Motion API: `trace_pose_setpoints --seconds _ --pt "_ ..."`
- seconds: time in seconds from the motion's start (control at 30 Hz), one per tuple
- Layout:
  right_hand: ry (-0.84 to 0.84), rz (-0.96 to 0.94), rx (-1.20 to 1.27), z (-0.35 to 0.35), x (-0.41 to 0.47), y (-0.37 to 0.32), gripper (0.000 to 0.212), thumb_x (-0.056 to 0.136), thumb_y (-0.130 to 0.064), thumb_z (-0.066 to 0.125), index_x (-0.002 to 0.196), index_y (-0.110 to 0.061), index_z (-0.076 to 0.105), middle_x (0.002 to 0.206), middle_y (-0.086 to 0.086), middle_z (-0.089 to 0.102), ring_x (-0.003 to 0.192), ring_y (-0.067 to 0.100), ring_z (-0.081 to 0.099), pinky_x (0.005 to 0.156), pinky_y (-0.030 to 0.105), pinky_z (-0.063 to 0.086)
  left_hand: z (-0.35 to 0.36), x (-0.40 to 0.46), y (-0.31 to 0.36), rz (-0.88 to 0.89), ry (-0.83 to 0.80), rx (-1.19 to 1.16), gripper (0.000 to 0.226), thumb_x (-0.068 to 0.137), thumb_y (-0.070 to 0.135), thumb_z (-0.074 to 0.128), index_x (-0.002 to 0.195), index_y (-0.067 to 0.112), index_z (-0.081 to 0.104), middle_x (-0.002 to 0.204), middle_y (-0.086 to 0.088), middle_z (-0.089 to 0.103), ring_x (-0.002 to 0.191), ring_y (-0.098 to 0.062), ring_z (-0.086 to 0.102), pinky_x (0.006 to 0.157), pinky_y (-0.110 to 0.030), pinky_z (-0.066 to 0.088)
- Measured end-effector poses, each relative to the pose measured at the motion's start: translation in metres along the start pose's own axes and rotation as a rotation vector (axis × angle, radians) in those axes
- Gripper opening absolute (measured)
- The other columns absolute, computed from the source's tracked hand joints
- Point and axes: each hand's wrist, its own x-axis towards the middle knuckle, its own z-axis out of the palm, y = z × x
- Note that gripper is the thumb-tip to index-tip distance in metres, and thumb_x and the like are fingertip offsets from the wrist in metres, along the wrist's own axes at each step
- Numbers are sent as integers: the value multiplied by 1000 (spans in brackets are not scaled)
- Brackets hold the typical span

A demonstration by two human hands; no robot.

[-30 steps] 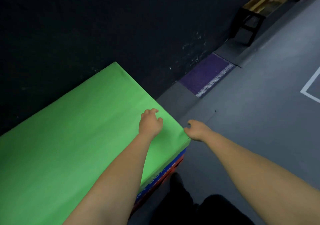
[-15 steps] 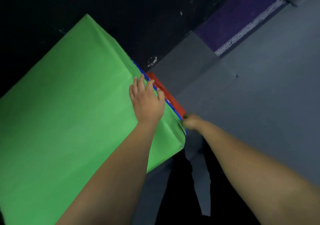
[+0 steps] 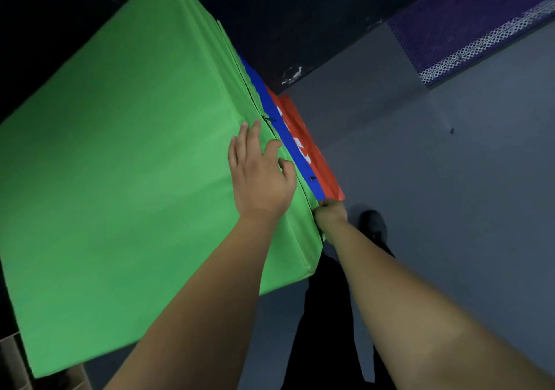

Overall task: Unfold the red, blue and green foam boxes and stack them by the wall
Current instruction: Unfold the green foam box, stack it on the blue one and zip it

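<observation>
Two hands: left hand (image 3: 259, 176) flat on green box (image 3: 120, 155); right hand (image 3: 330, 214) grip unclear.

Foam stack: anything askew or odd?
Nothing damaged. The green box tops the stack by the wall; blue box and red box faces show below its side edge. Left hand rests on green; right hand is at the corner.

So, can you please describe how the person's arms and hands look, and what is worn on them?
Both forearms are bare: no sleeve reaches into view, and no glove, watch, ring or bracelet shows on the left hand or the right hand. The right hand shows only from its back, so its fingers cannot be checked. Below the arms, dark trousers and a black shoe are visible.
</observation>
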Motion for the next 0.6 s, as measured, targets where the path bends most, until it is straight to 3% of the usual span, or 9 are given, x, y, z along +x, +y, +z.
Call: trace_pose_setpoints --seconds 0.07,0.1,0.2,0.23,0.3,0.37,0.47,0.53,0.6 --pt "53 -53 -141 -2 4 -7 35 83 -7 62 114 -22 71 123 11 64 120 31 60 101 34 51 -1 0 0 -10 4 9 31 83 26 52 108 20 70 156 -9 43 152 -28 26 126 -44 13" --pt "63 -70 -182 -6 3 -13 36 84 -6 61 114 -21 72 125 11 64 121 31 60 100 32 50 -2 0 1 -8 1 15 31 83 26 52 108 20 70 156 -9 43 152 -28 25 127 -44 13" --pt "14 -25 -161 -6 2 -19 12 87 -9 55 83 -9 65 100 14 68 99 30 67 81 31 53 -1 0 2 -5 -11 16 31 83 26 51 107 20 70 156 -10 43 152 -29 25 127 -44 12" --pt "-25 0 -130 -3 0 -18 10 88 -11 54 81 -10 61 95 13 66 92 29 66 74 31 52 0 -1 1 -6 -12 14 32 82 26 51 106 19 70 155 -10 44 152 -29 26 127 -44 13" --pt "-123 45 -59 -4 2 -15 15 88 -16 57 97 -6 63 99 12 66 84 28 62 68 32 53 2 -1 1 -11 -11 9 32 81 26 51 106 19 71 155 -11 44 151 -29 27 126 -43 13" --pt "-173 48 -74 -11 5 -20 27 88 -20 63 111 -6 62 103 12 65 86 29 62 78 39 57 -1 -1 1 -19 -17 3 33 81 27 52 107 19 70 155 -11 44 152 -29 26 126 -43 13" --pt "-80 -85 -53 -10 7 -43 29 91 -19 61 115 -2 67 112 16 67 106 32 65 92 38 54 -6 0 -2 -15 -49 -16 37 81 31 53 112 19 70 156 -12 42 152 -29 25 126 -43 14" --pt "-127 -142 -3 -1 2 -59 29 96 -25 55 109 -4 71 113 12 70 105 28 65 90 36 53 -10 2 -3 -4 -79 -39 42 80 35 54 115 18 69 156 -13 42 151 -30 29 125 -44 19" --pt "-156 -170 -35 6 6 -66 29 96 -25 51 99 -5 71 107 9 71 100 28 67 86 36 55 -19 7 -3 -22 -50 -86 42 80 35 57 115 17 70 153 -14 46 142 -30 43 116 -43 35"
